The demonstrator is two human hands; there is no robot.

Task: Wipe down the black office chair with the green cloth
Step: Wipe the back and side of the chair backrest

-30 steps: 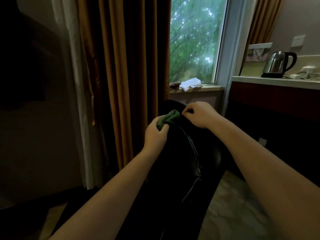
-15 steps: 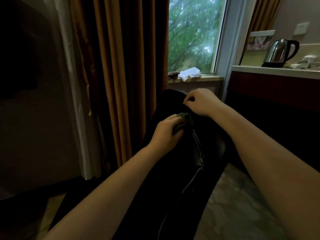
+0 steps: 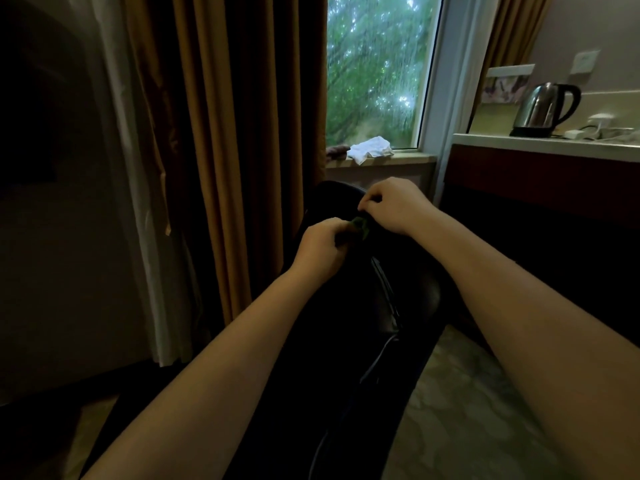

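left grip [image 3: 320,245] curls round the one green cloth [image 3: 359,226], bunched on the upper back of the black office chair [image 3: 363,306]. right grip [image 3: 391,204] is curled at the chair's top edge, and what it pinches i cannot tell. curtain [image 3: 225,150] close on the left, open floor [image 3: 467,410] on the right. one white cloth [image 3: 370,150] on the sill [image 3: 408,160], one kettle [image 3: 540,109] on the worktop [image 3: 519,142].

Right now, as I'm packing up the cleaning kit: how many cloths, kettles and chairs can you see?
Cloths: 2 (green cloth, white cloth)
Kettles: 1 (kettle)
Chairs: 1 (black office chair)
Total: 4
The dark lump beside the white cloth is unclear and not counted.
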